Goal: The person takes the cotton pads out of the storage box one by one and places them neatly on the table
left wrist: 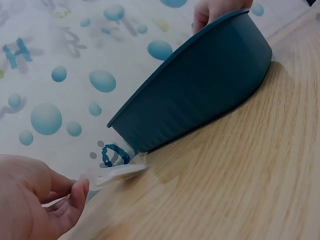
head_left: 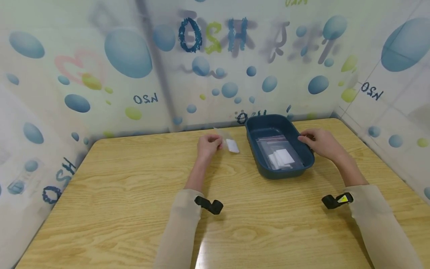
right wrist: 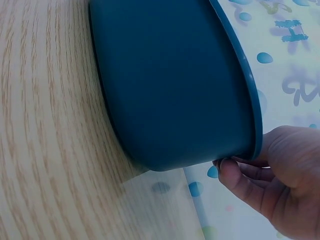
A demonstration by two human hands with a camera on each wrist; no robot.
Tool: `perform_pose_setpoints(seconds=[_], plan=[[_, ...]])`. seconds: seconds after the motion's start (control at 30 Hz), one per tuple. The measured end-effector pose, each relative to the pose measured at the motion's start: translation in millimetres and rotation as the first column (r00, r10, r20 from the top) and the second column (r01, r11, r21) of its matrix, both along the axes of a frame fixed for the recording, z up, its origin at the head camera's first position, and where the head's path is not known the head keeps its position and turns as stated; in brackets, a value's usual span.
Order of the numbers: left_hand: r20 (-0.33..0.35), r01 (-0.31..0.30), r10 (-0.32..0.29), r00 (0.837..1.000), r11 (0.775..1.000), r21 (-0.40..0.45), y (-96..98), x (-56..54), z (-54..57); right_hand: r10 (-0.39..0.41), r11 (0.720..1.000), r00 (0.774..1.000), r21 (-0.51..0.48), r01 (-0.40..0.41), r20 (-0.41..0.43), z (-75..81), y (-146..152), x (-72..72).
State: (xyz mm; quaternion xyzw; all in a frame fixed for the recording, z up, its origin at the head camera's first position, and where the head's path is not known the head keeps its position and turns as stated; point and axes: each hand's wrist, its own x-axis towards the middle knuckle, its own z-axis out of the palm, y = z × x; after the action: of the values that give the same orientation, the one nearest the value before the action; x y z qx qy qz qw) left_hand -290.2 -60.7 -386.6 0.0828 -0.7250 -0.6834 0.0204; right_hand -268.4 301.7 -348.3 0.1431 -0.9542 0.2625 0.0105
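Observation:
My left hand (head_left: pixel 209 145) pinches the edge of a small clear plastic bag (head_left: pixel 231 145) with a white folded piece inside. In the left wrist view, thumb and fingertips hold the bag (left wrist: pixel 122 172) low over the wooden table, beside the bin. A dark blue plastic bin (head_left: pixel 282 174) stands to the right. Inside it lie several clear bags (head_left: pixel 279 147) with white pieces, overlapping one another. At the bin's right side, my right hand (head_left: pixel 320 142) grips the rim. The right wrist view shows its thumb and fingers (right wrist: pixel 232 172) on either side of the bin's rim.
The wood-grain table (head_left: pixel 134 194) meets a patterned wall (head_left: pixel 201 97) just behind the bin, and another wall (head_left: pixel 393 112) runs along the right edge. A black wrist camera (head_left: pixel 209 204) is strapped on the left sleeve, another (head_left: pixel 337 200) on the right.

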Motion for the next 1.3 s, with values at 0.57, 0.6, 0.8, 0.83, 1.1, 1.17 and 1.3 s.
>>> perform_pose_setpoints(seconds=[0.57, 0.6, 0.8, 0.83, 1.1, 1.17, 1.3], plan=[[-0.022, -0.025, 0.02, 1.0, 0.973, -0.229, 4.4, 1.1, -7.4, -0.007, 1.0, 1.0, 0.002, 0.007, 0.008, -0.5, 0.7, -2.1], [-0.026, -0.024, 0.018, 0.999, 0.971, -0.239, 4.8, 1.1, -7.6, -0.008, 1.0, 1.0, 0.003, 0.007, 0.009, -0.6, 0.6, -2.1], [-0.058, -0.039, 0.022, 0.998, 0.945, -0.325, 5.4, 1.0, -8.4, -0.007, 1.0, 1.0, 0.006, 0.007, 0.013, 0.0, -0.6, -2.0], [-0.059, -0.042, 0.023, 0.998, 0.94, -0.339, 5.3, 0.9, -8.6, -0.007, 1.0, 1.0, 0.006, 0.007, 0.013, 0.2, -0.8, -1.8], [-0.059, -0.032, 0.006, 0.998, 0.896, -0.443, 4.0, -0.1, -6.8, -0.006, 1.0, 1.0, 0.0, 0.006, 0.01, 0.5, -1.1, -0.8], [-0.049, -0.021, -0.001, 0.999, 0.895, -0.445, 3.5, 0.4, -5.4, -0.005, 1.0, 1.0, -0.001, 0.005, 0.006, 0.3, -0.7, -0.7], [-0.03, -0.006, -0.007, 1.0, 0.902, -0.431, 1.7, 1.0, -3.2, -0.001, 1.0, 1.0, -0.002, 0.001, 0.0, -0.4, 0.0, -0.9]])
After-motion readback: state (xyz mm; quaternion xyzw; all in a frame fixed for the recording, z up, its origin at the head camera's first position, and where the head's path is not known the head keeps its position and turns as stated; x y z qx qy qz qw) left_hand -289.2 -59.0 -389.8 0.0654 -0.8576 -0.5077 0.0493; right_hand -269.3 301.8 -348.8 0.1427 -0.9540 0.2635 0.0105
